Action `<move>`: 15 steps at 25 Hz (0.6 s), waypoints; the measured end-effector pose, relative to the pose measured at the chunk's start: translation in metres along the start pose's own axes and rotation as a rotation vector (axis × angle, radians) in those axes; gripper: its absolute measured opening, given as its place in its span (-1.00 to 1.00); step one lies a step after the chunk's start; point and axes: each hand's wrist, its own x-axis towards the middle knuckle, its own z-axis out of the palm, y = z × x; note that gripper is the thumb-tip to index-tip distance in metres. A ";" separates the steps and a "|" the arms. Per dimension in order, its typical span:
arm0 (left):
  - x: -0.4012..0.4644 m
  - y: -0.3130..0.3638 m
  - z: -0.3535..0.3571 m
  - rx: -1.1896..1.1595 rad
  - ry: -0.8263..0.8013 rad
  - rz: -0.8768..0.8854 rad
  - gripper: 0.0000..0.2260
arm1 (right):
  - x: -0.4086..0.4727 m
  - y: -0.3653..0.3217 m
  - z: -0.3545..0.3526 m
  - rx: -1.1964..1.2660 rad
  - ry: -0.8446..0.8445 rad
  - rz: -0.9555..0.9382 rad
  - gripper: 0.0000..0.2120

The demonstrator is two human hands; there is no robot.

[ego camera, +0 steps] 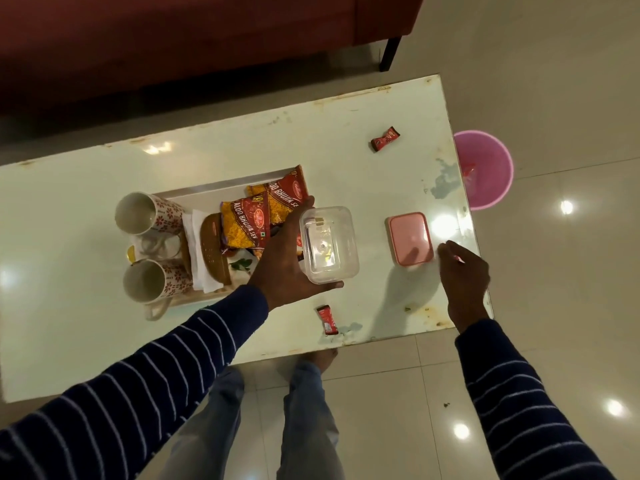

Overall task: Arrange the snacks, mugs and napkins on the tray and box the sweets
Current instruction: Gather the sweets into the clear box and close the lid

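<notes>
**Boxing the sweets is the job that is left**

Sitting on the tray (211,190) already are most of the things. Two mugs (140,213) are lying at its left end, one near the far side and one (147,281) near the close side. White napkins (195,237) are lying next to them, with a brown biscuit pack (211,251) on top. Two red and yellow snack bags (244,221) are leaning over the middle and right of the tray. So the tray part is looking almost done, as far as can be seen.

The sweets are not in the box yet. One small red sweet (385,137) is lying far off on the table (69,323), near the back edge. Another red sweet (327,319) is lying near the front edge, just below the box. The clear box (327,244) is looking empty inside, though the shine is making it hard to be sure. Its pink lid (410,238) is lying flat on the table to the right, apart from the box.

The left hand (284,268) is gripping the clear box, with the thumb under its near side and the fingers curling round the far side. The box is sitting just beside the right end of the tray.

The right hand (464,275) is hanging over the table just right of the pink lid. Its fingers are loosely bent and it is holding nothing. It is not touching the lid.

A pink bucket (485,168) is standing on the floor past the table's end.
</notes>
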 end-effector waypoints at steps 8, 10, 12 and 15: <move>-0.008 -0.004 -0.007 -0.013 -0.014 0.001 0.12 | -0.008 0.042 -0.017 -0.641 -0.138 -0.398 -0.52; -0.010 -0.012 -0.008 -0.020 -0.017 0.004 0.10 | -0.010 0.048 -0.011 -0.664 -0.095 -0.428 -0.56; -0.014 -0.016 -0.012 -0.009 0.004 0.009 0.10 | -0.013 0.051 -0.007 -0.637 -0.075 -0.446 -0.67; -0.020 -0.020 -0.022 -0.013 0.008 0.046 0.10 | -0.021 0.048 -0.005 -0.503 -0.060 -0.401 -0.69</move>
